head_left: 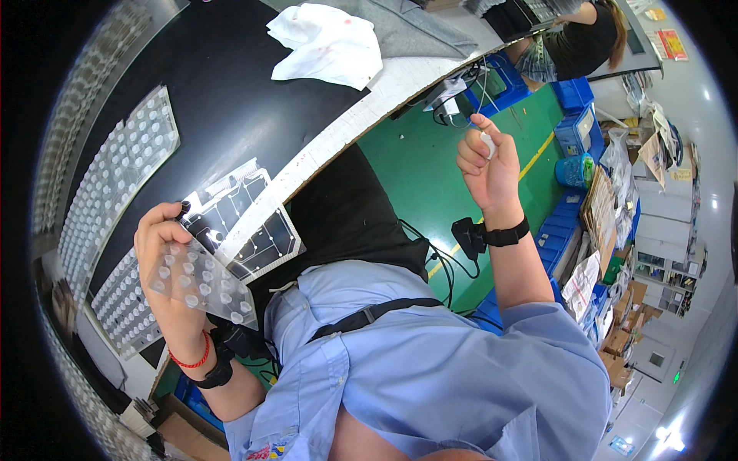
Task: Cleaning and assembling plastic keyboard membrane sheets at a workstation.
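My left hand (165, 246) is over the bench, its fingers bent around a clear sheet of round whitish pieces (204, 284). Its fingertips lie beside a see-through circuit sheet (280, 237) with printed lines, which reaches past the bench's front edge toward my lap. Away from the bench, my right hand (490, 165) is raised over the green floor with its fingers curled in. A small white piece (487, 144) shows between its thumb and fingers; its exact kind is too small to make out.
Larger sheets of round whitish pieces (123, 169) lie on the black bench top (231, 100), at its left. A white cloth (327, 46) lies at the far edge. Another person (584, 38) sits at the upper right. Blue crates (557, 230) line the right side.
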Demonstrator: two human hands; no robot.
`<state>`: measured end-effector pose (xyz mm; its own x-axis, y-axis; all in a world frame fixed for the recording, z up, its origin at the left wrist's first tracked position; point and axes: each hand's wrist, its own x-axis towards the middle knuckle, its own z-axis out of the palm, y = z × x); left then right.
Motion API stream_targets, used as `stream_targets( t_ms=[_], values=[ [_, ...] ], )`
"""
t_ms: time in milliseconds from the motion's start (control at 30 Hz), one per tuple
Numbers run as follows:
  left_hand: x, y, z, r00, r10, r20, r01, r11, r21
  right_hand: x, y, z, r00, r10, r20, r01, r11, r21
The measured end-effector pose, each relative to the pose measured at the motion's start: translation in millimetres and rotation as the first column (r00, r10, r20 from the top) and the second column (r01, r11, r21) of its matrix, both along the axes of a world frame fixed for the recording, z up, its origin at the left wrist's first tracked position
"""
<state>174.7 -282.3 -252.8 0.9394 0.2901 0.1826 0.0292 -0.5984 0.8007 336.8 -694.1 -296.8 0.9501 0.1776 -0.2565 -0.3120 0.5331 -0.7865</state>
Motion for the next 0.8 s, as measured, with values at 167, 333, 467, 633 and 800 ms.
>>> stream_targets(
  t_ms=[167,333,467,633,800],
  values=[
    [0,3,0,1.0,-0.015,0.013,0.015,1.0,-0.009,3,-15,-22,0.999,0.031,0.03,-0.028,0.995,-0.1],
    [1,-1,3,1.0,-0.022,0.008,0.021,1.0,0.019,3,-19,-27,0.998,0.004,-0.07,-0.013,0.991,-0.133],
    [3,-2,6,1.0,-0.028,0.01,0.028,0.999,0.038,10,-25,-42,0.986,-0.06,-0.153,-0.002,0.926,-0.377],
    [4,-2,5,1.0,-0.02,0.01,0.019,0.999,0.026,9,-45,-62,0.966,-0.059,-0.254,-0.158,0.641,-0.751],
    [3,-2,7,1.0,-0.006,0.012,0.005,0.998,0.061,-6,3,-29,0.997,0.045,-0.057,-0.07,0.808,-0.585]
  ],
)
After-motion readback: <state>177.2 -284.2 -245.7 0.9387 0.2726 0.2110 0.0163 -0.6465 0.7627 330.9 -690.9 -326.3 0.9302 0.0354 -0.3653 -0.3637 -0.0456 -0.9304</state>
